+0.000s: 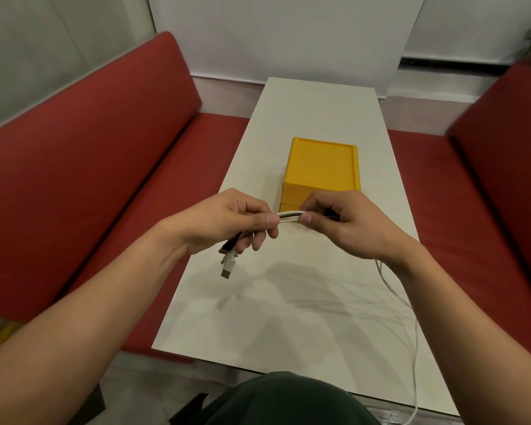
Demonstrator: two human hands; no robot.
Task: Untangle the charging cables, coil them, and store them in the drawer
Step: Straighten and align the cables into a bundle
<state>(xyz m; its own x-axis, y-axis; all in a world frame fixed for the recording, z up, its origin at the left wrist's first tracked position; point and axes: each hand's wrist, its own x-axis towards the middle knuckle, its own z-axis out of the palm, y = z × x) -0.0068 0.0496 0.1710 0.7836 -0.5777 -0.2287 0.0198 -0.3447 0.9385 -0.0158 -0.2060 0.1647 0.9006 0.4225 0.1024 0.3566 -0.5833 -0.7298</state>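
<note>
Nearest the camera, a dark green garment (pixel 288 400) fills the bottom edge, and a thin white cable (pixel 415 332) trails past it, running from under the right wrist down along the right side of the white table (pixel 258 317) and off its near edge. Both bare forearms reach forward over the table.

Above the middle of the table, the two hands hold a bundle of cables (pixel 289 216) between them, clear of the surface. The short stretch that shows between the hands lies nearly level, its long axis running left to right; it has white strands and at least one dark one. The left hand (pixel 227 220) is clenched round the bundle, thumb pressed on top near the fingertips. Below that fist the cable ends hang down and slightly left: a white plug (pixel 227 267) with a metal tip pointing downward, and a dark plug (pixel 227 246) just above it. The right hand (pixel 344 222) pinches the bundle's other side between thumb and bent fingers; how the strands pass through its palm is hidden, though they probably join the trailing white cable.

Just beyond the hands stands a yellow drawer box (pixel 322 167) on the table, its drawer fronts facing the person and shut. Red benches (pixel 89 167) flank the table on both sides, with a pale wall (pixel 288 35) behind.
</note>
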